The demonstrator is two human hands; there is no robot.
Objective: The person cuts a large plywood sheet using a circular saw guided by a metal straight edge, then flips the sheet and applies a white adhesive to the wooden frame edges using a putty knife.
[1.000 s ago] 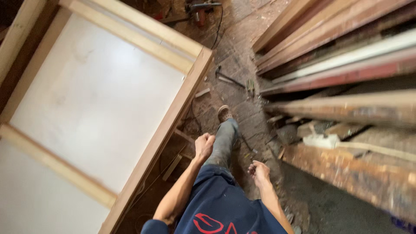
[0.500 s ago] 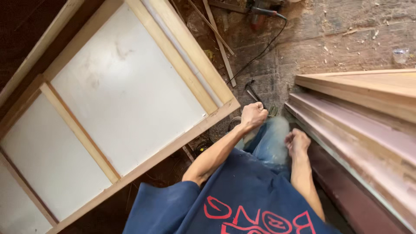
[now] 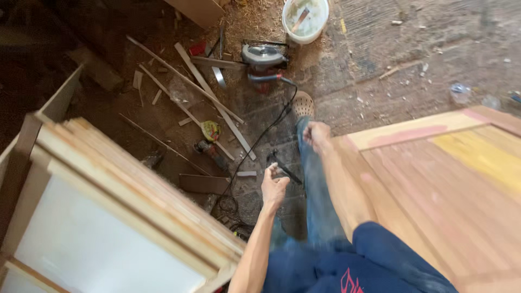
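My left hand (image 3: 274, 187) hangs over the dirt floor with loosely curled fingers and nothing in it. It is just right of a stack of wooden frames with a white panel (image 3: 114, 233). My right hand (image 3: 317, 135) is blurred, curled into a loose fist and empty. It is at the near corner of a flat wooden door (image 3: 450, 179) with pink and yellow patches. My jeans leg (image 3: 315, 190) steps forward between both hands. A dark hand tool (image 3: 285, 169) lies on the floor just beyond my left hand.
A circular saw (image 3: 263, 57) sits ahead, its black cable (image 3: 260, 138) trailing back toward me. A white bucket (image 3: 306, 19) stands beyond it. Thin wood strips (image 3: 209, 89), a drill (image 3: 209, 153) and offcuts litter the sawdust floor. A plastic bottle (image 3: 460, 92) lies far right.
The view has swung round as I walk. The white-panel frames slid to the lower left, the saw and bucket came into sight, and my hands dropped apart from the frame edge.
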